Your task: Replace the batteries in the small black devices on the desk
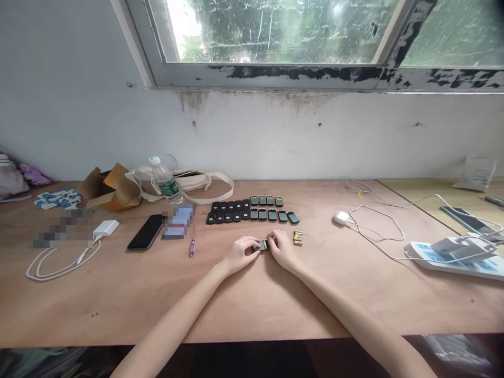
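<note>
The person's left hand (240,254) is clamped, thumb and fingers together, on the left end of a small, flat, rounded black device with a grey-green face (261,245), which lies low over the brown wooden tabletop (260,304) between the two hands. The right hand (282,249) has its bent fingertips at the device's other end, though whether they grip anything cannot be told. Four small yellow-and-silver cylindrical batteries (298,238) lie just beside the right hand, and beyond both hands sit two rows of similar small, dark, rounded devices (228,217).
</note>
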Available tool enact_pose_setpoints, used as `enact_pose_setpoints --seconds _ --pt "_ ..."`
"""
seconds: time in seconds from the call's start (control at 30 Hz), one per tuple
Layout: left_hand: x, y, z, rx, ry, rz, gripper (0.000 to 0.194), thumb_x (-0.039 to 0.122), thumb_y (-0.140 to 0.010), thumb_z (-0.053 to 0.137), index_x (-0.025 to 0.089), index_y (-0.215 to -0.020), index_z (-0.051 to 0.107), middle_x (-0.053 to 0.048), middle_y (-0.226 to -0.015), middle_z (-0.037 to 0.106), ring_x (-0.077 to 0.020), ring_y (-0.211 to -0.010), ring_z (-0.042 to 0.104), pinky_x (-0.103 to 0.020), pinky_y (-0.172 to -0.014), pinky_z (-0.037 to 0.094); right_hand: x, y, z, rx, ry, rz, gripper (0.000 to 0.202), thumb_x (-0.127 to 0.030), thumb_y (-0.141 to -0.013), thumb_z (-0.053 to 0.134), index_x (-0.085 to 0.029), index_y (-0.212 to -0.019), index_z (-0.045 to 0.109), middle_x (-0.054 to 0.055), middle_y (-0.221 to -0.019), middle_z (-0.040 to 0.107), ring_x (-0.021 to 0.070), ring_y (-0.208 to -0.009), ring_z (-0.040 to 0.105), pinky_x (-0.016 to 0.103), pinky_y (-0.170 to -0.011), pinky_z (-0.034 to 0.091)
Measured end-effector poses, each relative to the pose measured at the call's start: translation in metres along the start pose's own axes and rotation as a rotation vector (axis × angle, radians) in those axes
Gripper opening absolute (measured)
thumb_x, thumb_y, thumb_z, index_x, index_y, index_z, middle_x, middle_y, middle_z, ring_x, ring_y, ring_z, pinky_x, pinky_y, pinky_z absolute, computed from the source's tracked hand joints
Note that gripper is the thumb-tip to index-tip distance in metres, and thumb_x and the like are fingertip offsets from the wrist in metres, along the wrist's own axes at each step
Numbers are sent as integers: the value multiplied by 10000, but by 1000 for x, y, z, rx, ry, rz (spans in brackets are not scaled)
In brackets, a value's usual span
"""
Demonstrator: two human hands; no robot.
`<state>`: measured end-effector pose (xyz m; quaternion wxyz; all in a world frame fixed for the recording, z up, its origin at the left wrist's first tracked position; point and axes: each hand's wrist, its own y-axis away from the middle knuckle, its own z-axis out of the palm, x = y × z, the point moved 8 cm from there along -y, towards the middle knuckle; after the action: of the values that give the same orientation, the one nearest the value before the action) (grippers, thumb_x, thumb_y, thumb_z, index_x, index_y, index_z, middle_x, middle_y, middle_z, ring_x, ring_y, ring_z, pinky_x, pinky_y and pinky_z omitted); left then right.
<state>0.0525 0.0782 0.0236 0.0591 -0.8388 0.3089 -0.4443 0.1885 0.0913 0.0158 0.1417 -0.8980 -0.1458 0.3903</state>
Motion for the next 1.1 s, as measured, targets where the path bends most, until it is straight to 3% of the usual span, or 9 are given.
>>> enact_pose_setpoints --seconds 0.37,0.63,0.73,0.87,0.97,1.1 --pt "-7 0 1 6 15 -58 135 313 -818 618 224 -782 713 -70 -1054 680 -222 -977 625 -366 -880 502 1 0 5 -77 -34 -12 175 -154 -852 357 -226 -737 466 48 -813 533 223 -833 476 345 -751 415" --pt "-7 1 1 -10 18 -76 128 297 -821 615 213 -787 705 -77 -1066 675 -223 -990 620 -360 -885 495 -5 1 -7 -2 -182 16 145 -233 -828 448 -218 -685 466 -7 -662 509 151 -610 478 273 -576 402" --pt "-9 1 1 -5 22 -70 122 292 -824 613 212 -788 698 -75 -1070 670 -220 -992 616 -351 -885 491 3 1 -3 -37 -309 77 142 -323 -792 568 -206 -724 523 -5 -665 562 144 -602 519 265 -557 428" --pt "-11 1 -1 6 18 -70 125 289 -827 612 201 -776 685 -71 -1062 671 -212 -983 616 -338 -886 483 13 6 -3 -132 -446 115 255 -413 -813 576 -183 -918 610 35 -790 638 147 -619 579 281 -574 477" --pt "-11 1 -3 11 7 -80 123 277 -824 618 188 -761 674 -74 -1060 671 -208 -978 616 -334 -889 477 16 18 -12 -155 -310 37 267 -442 -832 568 -197 -875 664 45 -800 638 147 -603 571 286 -567 478" --pt "-10 1 -3 13 -7 -82 107 267 -826 614 188 -790 677 -80 -1055 670 -209 -981 617 -334 -875 481 25 39 -33 -71 -87 -78 239 -400 -883 518 -229 -814 669 50 -820 640 181 -727 588 316 -672 490"
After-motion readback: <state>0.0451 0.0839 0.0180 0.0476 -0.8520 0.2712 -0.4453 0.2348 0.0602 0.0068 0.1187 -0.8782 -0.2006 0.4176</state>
